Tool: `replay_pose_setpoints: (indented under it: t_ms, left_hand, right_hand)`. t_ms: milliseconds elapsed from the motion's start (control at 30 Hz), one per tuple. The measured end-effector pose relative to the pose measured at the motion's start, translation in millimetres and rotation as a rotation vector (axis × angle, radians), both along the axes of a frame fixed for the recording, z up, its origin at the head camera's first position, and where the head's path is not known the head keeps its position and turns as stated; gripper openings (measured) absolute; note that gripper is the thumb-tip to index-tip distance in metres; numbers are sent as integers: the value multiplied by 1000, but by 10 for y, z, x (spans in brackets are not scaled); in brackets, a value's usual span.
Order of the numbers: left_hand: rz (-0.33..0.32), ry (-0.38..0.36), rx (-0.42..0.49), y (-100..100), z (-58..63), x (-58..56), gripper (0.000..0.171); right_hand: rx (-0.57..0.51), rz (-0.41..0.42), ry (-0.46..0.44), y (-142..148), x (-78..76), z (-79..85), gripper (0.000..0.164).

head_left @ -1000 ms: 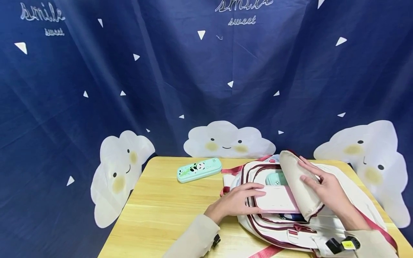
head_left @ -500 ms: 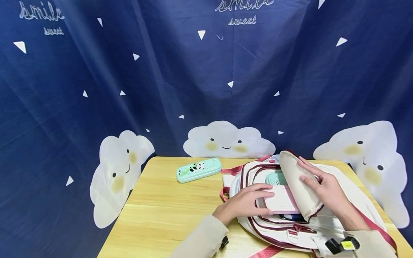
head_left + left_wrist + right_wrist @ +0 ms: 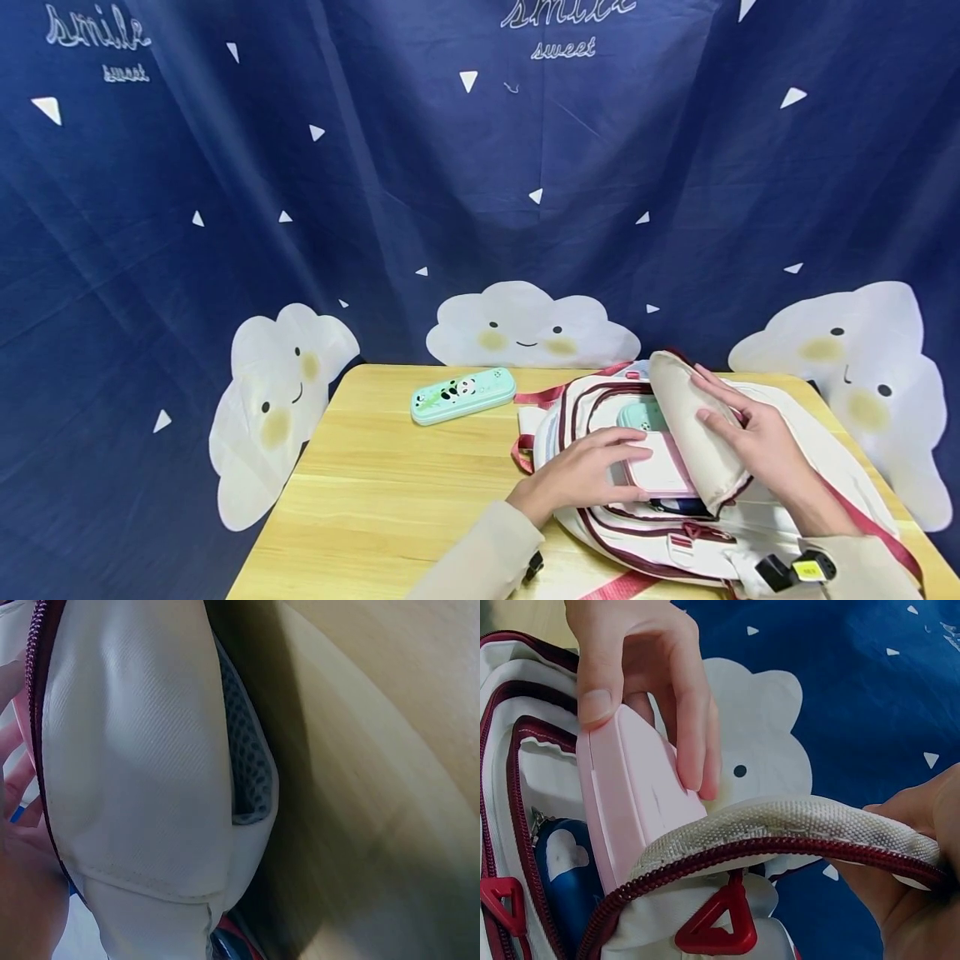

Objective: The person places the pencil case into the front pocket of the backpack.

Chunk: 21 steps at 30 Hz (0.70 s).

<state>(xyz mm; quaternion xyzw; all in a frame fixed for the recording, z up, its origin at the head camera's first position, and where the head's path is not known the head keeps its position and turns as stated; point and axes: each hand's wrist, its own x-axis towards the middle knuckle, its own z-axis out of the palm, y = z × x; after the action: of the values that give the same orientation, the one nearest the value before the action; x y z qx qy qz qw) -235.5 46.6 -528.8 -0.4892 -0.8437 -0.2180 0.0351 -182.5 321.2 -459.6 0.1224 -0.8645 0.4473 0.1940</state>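
A white backpack (image 3: 810, 417) with dark red zips lies on the table, its front pocket unzipped. My left hand (image 3: 581, 471) grips the end of a pink pencil case (image 3: 637, 787), thumb on one side and fingers on the other. The case's far end is inside the pocket, partly hidden behind the beige flap (image 3: 693, 425). My right hand (image 3: 772, 446) holds that flap by its edge, folded up and to the right. Deeper in the pocket show a mint green case (image 3: 637, 415) and a dark blue object with a white patch (image 3: 568, 859).
A mint green pencil case with pandas (image 3: 462, 395) lies at the back of the wooden table (image 3: 375, 500). Red straps (image 3: 540, 396) stick out from the backpack onto the tabletop. A blue curtain with clouds (image 3: 480, 167) hangs behind.
My left hand has moved right, and the pink pencil case has slid further under the flap with it. The right hand and flap have stayed in place.
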Motion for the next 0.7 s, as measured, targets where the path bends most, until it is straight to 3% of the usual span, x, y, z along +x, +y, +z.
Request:
replay_pose_setpoints:
  t_ms: [333, 600, 700]
  left_hand:
    - [-1, 4, -15, -16, -20, 0, 60]
    - [68, -87, 6, -90, -27, 21, 57]
    - [79, -90, 19, -118, -30, 33, 56]
  right_hand:
    - [-8, -14, -14, 26, 9, 1, 48]
    - [-10, -6, -23, 23, 6, 8, 48]
    - [-12, -7, -23, 28, 1, 0, 48]
